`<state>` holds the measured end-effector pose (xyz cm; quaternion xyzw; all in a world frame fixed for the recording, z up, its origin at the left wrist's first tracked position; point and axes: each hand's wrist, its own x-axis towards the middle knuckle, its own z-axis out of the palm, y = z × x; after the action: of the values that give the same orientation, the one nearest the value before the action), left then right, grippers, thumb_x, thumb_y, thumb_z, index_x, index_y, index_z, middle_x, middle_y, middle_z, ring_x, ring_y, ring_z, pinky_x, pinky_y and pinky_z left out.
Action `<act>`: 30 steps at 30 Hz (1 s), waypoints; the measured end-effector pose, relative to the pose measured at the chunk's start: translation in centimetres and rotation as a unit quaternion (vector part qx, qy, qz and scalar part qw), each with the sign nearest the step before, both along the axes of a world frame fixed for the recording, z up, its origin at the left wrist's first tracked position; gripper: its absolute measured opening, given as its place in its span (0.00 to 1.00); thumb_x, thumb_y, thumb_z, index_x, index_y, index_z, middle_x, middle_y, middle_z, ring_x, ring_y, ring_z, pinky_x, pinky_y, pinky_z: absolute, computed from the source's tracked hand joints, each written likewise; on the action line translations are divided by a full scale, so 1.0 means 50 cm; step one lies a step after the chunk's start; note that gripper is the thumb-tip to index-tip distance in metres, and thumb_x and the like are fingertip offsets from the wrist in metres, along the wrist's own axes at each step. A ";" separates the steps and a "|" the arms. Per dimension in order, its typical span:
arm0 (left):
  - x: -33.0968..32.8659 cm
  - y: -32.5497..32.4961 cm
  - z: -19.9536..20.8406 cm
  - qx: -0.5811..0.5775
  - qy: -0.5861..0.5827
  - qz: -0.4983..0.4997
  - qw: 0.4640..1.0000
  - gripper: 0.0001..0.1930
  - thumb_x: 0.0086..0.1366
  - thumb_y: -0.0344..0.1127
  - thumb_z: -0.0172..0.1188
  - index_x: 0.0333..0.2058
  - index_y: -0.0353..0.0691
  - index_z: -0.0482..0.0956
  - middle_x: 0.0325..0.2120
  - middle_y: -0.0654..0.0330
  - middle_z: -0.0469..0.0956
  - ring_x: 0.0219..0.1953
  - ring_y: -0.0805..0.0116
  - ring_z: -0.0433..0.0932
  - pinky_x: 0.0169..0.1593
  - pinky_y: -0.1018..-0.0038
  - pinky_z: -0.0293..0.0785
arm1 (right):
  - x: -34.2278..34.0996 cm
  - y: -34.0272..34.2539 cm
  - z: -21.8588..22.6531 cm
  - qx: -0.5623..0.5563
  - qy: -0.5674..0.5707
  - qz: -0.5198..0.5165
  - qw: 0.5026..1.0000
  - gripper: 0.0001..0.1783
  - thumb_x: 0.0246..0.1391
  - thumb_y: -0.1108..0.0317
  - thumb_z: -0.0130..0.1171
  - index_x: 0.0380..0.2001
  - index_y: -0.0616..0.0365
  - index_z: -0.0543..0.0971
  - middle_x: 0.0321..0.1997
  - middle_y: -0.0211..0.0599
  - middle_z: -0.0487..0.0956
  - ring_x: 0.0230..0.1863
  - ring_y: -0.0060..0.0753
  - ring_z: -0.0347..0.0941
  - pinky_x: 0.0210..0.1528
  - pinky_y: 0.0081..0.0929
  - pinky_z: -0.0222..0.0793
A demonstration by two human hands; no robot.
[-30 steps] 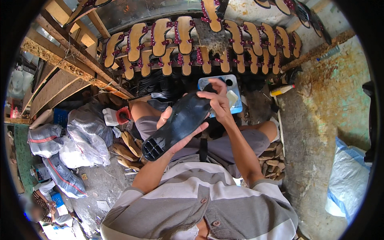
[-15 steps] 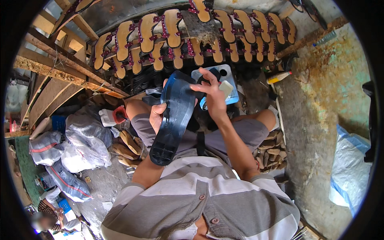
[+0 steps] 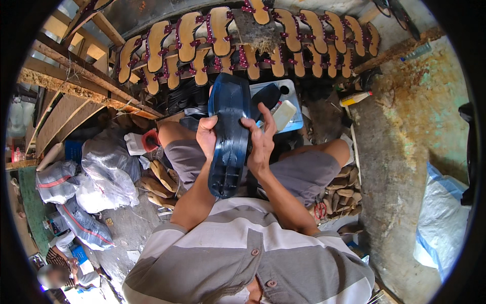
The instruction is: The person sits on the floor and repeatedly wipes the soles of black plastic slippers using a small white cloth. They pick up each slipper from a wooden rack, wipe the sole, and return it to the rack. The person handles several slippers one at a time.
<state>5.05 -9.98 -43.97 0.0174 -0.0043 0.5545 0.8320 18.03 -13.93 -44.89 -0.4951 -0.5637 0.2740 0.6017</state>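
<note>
At the centre of the frame a dark blue rubber sandal sole (image 3: 229,134) stands nearly upright above the person's lap, its ribbed tread side turned toward the camera and its heel end pointing down. Both hands are clamped on it: the left hand (image 3: 207,136) grips the left edge with fingers curled behind, while the right hand (image 3: 260,143) presses against the right edge with fingers spread over the tread (the thumb side is partly hidden by the sole). Just above and right of the sole lies a pale blue tray (image 3: 283,109) carrying a cream-coloured block (image 3: 283,115) and a dark piece. Across the upper part of the frame runs a row of tan sandals with maroon straps (image 3: 223,38), laid side by side. At the left sit bulging grey sacks (image 3: 104,172), and tan soles (image 3: 161,180) are heaped beside the person's left thigh. A yellow-capped bottle (image 3: 356,98) lies at the upper right on the stained floor (image 3: 405,152).
</note>
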 end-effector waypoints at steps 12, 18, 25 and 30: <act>0.024 0.051 0.026 0.013 -0.047 0.098 0.994 0.33 0.59 0.39 0.57 0.62 0.31 0.70 0.59 0.43 0.76 0.61 0.44 0.76 0.72 0.40 0.58 | 0.071 -0.014 0.021 0.222 -0.292 -0.076 0.927 0.32 0.71 0.45 0.35 0.46 0.44 0.90 0.62 0.44 0.65 0.66 0.49 0.55 0.71 0.49 0.45; 0.007 0.074 -0.018 -0.008 0.006 0.176 0.984 0.27 0.57 0.37 0.57 0.58 0.64 0.77 0.58 0.53 0.77 0.59 0.46 0.76 0.66 0.31 0.61 | 0.052 -0.053 0.011 0.307 -0.354 0.006 0.883 0.26 0.64 0.41 0.46 0.53 0.33 0.86 0.63 0.28 0.72 0.67 0.39 0.57 0.74 0.50 0.39; -0.044 0.091 -0.166 -0.206 0.045 0.211 0.955 0.22 0.60 0.39 0.54 0.55 0.57 0.77 0.56 0.57 0.78 0.59 0.46 0.75 0.64 0.31 0.64 | 0.245 0.114 -0.171 -0.248 -0.323 0.006 0.913 0.44 0.64 0.25 0.36 0.50 0.48 0.87 0.80 0.51 0.50 0.79 0.68 0.36 0.75 0.68 0.27; -0.015 0.070 -0.190 -0.279 0.029 0.136 0.950 0.18 0.63 0.44 0.56 0.52 0.57 0.78 0.52 0.58 0.80 0.57 0.49 0.78 0.63 0.31 0.65 | 0.291 0.125 -0.314 -0.309 -0.626 -0.034 0.715 0.44 0.64 0.24 0.36 0.53 0.46 0.86 0.83 0.48 0.42 0.80 0.72 0.26 0.69 0.81 0.13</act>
<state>4.32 -6.48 -53.48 -0.1994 0.1773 0.6410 0.7197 32.57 -7.69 -60.61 -0.7306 -0.6785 0.0400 -0.0659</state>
